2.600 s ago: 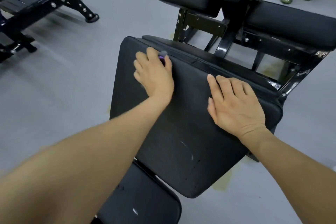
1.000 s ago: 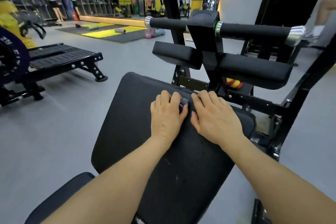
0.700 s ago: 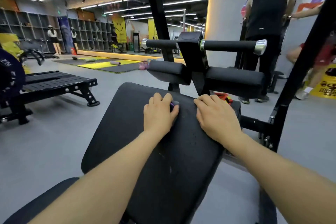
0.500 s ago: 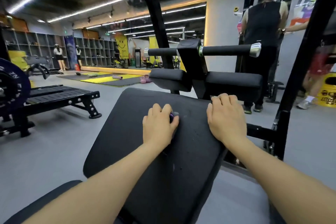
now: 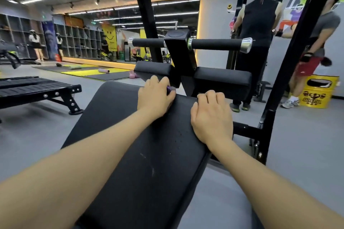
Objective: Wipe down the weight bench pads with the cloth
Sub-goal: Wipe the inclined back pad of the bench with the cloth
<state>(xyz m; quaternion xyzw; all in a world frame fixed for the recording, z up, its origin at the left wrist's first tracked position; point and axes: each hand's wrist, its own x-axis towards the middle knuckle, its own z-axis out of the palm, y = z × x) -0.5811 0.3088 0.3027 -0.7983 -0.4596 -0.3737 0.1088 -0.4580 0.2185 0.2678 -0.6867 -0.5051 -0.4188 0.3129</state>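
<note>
A long black bench pad [image 5: 130, 154] slopes away from me through the middle of the view. My left hand [image 5: 155, 98] lies near its far end, fingers curled over a small purple cloth [image 5: 170, 89], of which only a corner shows. My right hand [image 5: 211, 117] rests on the pad's right edge, fingers bent over the far rim. Beyond the pad stand two smaller black pads [image 5: 221, 80] and a padded roller bar [image 5: 214, 44] on a black post.
A black frame upright [image 5: 290, 65] rises at the right. Two people [image 5: 258, 24] stand behind it beside a yellow bin [image 5: 320, 91]. A low black platform [image 5: 37, 89] sits at the left on grey floor. Yellow mats and shelves line the back.
The view has tilted up from the pad to the gym. My left hand with the cloth has slid to the pad's far end. My right hand has moved to the right edge.
</note>
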